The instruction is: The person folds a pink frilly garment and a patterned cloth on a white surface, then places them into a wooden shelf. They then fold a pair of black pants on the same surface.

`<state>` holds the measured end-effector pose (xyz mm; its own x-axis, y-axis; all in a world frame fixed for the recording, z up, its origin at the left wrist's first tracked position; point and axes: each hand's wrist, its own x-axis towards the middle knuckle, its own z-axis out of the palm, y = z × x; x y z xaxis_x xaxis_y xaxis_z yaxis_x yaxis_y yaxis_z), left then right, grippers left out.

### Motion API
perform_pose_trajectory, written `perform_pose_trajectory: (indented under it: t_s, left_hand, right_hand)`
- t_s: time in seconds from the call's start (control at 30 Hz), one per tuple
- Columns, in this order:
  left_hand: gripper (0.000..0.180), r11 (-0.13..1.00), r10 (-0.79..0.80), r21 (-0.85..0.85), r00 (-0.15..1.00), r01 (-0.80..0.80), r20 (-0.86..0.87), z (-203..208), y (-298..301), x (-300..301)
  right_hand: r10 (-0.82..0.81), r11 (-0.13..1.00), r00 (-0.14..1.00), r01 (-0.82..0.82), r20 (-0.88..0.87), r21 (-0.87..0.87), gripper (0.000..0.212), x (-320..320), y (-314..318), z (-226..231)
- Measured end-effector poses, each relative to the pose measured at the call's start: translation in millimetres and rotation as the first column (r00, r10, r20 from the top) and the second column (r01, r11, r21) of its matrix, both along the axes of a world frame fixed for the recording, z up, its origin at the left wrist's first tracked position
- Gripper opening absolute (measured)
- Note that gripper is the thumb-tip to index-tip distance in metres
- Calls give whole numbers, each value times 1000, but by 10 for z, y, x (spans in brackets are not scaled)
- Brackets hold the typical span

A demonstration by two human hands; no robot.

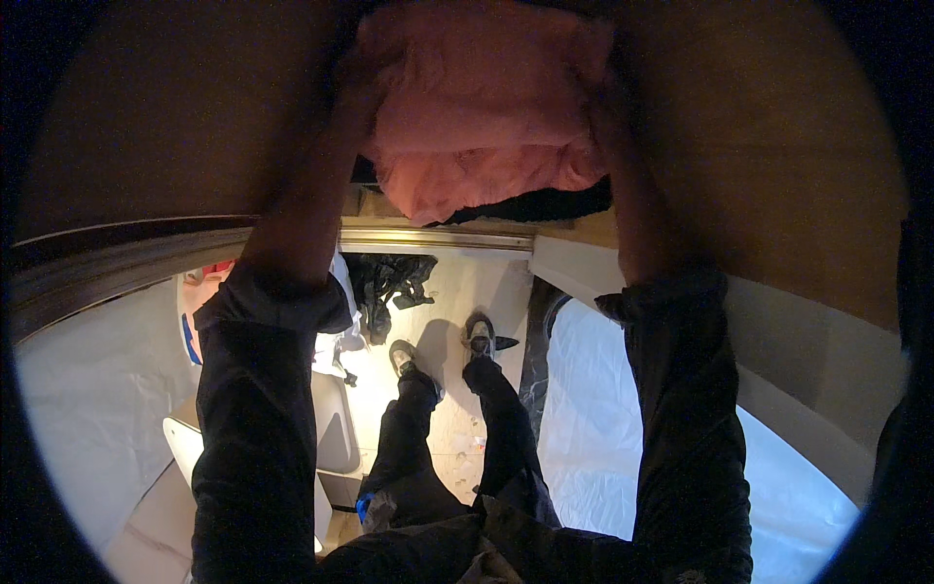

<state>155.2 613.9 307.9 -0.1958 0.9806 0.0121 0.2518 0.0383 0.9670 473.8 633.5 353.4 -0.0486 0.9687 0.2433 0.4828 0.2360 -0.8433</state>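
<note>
A folded pink cloth [486, 97] is held up in front of me at the top of the view, inside a dark wooden compartment. Its lower edge hangs in loose, crumpled layers. My left hand [358, 92] grips its left side, and my right hand [608, 107] grips the right side. Both hands are in deep shadow, with their fingers mostly hidden by the cloth. Just below it lies a dark fabric-like item [545, 205], partly covered. Both forearms reach up and forward in rolled dark sleeves.
Wooden panels [778, 127] flank my arms on both sides. A pale ledge [438, 238] runs below the compartment. Down on the floor are black crumpled fabric [387, 287] and my shoes. A white chair-like piece [336, 423] stands at left; bluish-white sheeting [593, 428] lies at right.
</note>
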Motion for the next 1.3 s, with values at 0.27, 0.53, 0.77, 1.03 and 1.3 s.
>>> perform_pose_trajectory:
  t_s: [0.27, 0.53, 0.77, 1.03, 1.3]
  left_hand:
    - [45, 872, 254, 459, 960, -172, -121, 200, -950, 297]
    - [24, 932, 344, 60, 923, -358, 176, -533, -1962, 744]
    - [31, 943, 325, -55, 881, -327, 343, -468, -1748, 932]
    - [37, 943, 300, -135, 952, -305, -58, -520, -1502, 495]
    - [40, 952, 300, -50, 954, -301, -21, -478, -1341, 498]
  right_hand:
    - [-128, 961, 979, 83, 158, 264, 64, -55, 5, 145]
    - [80, 739, 877, -371, 473, 562, 62, -620, -602, -23]
    - [297, 842, 812, -471, 503, 263, 51, -531, -174, -724]
    - [163, 953, 920, -240, 355, 184, 41, -346, 83, -171]
    - [44, 958, 795, -206, 604, 201, 39, -352, -690, 388]
